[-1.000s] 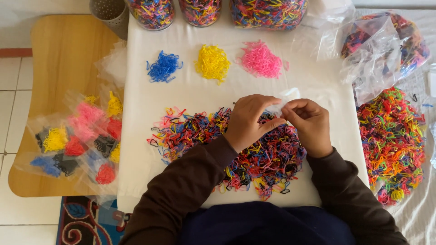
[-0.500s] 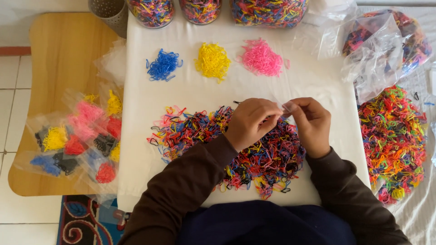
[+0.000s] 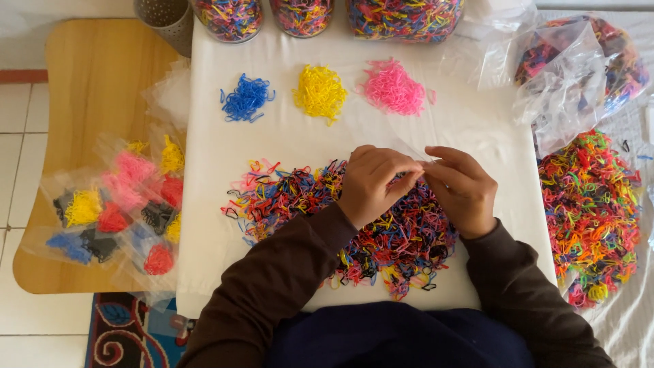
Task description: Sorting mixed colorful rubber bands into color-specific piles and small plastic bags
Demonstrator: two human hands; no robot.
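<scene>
The left hand (image 3: 371,184) and the right hand (image 3: 463,191) meet fingertip to fingertip over the far edge of the mixed pile of small rubber bands (image 3: 354,221). Both are curled into a pinch; something thin and clear seems to lie between the fingertips, but it is too faint to tell what, so whether either hand truly grips anything cannot be told. The pile, in red, blue, black, yellow and pink, lies under and near both wrists on the white sheet (image 3: 225,184).

Far of the hands on the same sheet sit three sorted heaps, well apart from each other: a blue heap (image 3: 246,99) at left, a yellow heap (image 3: 319,92) in the middle, a pink heap (image 3: 392,87) at right. Beyond them, at the far edge, stand three clear jars (image 3: 300,15) full of mixed bands.

To the far right, an open clear plastic bag (image 3: 579,68) holds more mixed bands, and just near of it a large loose heap (image 3: 589,208) of bright bands lies on the cloth.

To the left, on a wooden table (image 3: 88,82), lie small clear packets (image 3: 119,204), each holding bands of one colour: yellow, pink, red, black, blue. A grey perforated cup (image 3: 163,20) stands at the table's far corner.
</scene>
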